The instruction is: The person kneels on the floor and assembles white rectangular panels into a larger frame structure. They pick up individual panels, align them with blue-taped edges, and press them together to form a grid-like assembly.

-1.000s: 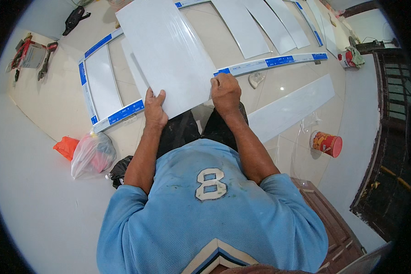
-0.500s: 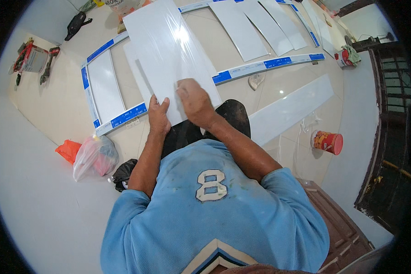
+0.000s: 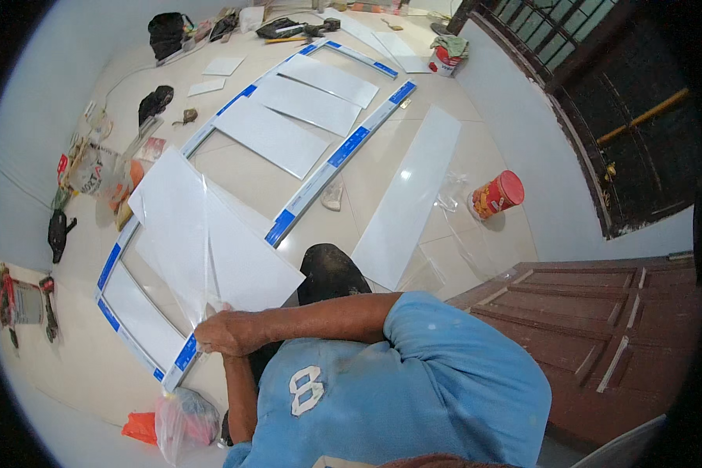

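Since the earlier frames, the right hand [image 3: 225, 334] has crossed from the panel's right edge to its near left corner, and the view has swung rightward.

Nearest: the right hand is clenched at the near corner of the white rectangular glossy panel [image 3: 203, 234], apparently pinching a thin clear protective film [image 3: 208, 265] that stands lifted along a crease down the panel's middle. The left hand [image 3: 210, 343] sits beneath the right forearm; its grip cannot be told. The panel rests tilted over the near end of a long white frame with blue tape strips [image 3: 312, 187] lying on the pale tiled floor [image 3: 78, 374]. A clear plastic bag beside an orange scrap [image 3: 181, 417] lies at the person's left.

Middle: a second white panel [image 3: 409, 199] lies on the floor right of the frame, with loose clear film near its near end. A red cylindrical tin [image 3: 495, 195] lies just beyond.

Far: three white panels [image 3: 271, 134] lie inside the frame.

Judgement: peeling of the held panel looks partway done; film remains on it, and the near bays of the frame look unfilled.
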Available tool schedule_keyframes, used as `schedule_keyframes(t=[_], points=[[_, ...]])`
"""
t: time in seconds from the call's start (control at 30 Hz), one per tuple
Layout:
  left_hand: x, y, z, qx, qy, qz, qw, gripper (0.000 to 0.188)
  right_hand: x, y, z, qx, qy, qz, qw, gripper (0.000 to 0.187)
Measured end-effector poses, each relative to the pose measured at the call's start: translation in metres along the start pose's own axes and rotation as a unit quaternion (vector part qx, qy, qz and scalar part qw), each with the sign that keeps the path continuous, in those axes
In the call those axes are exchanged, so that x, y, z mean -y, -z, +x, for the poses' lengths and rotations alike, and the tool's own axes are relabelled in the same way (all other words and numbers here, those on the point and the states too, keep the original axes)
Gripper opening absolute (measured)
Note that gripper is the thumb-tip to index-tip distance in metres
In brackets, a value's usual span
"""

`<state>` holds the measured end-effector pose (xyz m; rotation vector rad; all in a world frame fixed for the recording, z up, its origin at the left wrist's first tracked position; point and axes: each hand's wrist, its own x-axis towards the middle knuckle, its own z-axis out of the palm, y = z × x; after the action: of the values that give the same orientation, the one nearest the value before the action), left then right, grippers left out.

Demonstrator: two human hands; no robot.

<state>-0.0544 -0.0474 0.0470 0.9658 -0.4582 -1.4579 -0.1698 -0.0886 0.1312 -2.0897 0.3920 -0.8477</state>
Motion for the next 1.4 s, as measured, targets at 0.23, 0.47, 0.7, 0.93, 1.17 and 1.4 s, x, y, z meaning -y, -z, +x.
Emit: schedule_keyframes(t=[0.23,0.47,0.7,0.93,1.17,1.4], points=[[0.001,-0.002,-0.011,0.024,-0.033,0.023,0.999,0.025,0.000,0.023,-0.023,-0.015,-0.151,0.180,0.972,0.030],[0.023,0.018,0.000,0.107,0.055,-0.095,0.988,0.038,-0.007,0.047,-0.052,-0.079,-0.343,0.200,0.914,0.038],[0.040,-0.003,0.016,0.073,0.103,-0.189,0.974,0.045,0.010,0.055,-0.074,-0.189,-0.455,0.123,0.861,0.059],[0.010,-0.041,0.058,-0.020,0.046,-0.031,0.998,0.054,0.009,0.058,-0.111,0.003,-0.410,-0.218,0.886,0.039],[0.009,-0.030,0.103,-0.083,-0.003,0.014,0.996,0.046,-0.054,0.125,-0.226,0.008,-0.495,-0.338,0.800,0.018],[0.037,-0.021,0.167,-0.098,0.047,-0.009,0.994,0.059,-0.078,0.247,-0.474,0.084,-0.758,-0.370,0.531,0.036]])
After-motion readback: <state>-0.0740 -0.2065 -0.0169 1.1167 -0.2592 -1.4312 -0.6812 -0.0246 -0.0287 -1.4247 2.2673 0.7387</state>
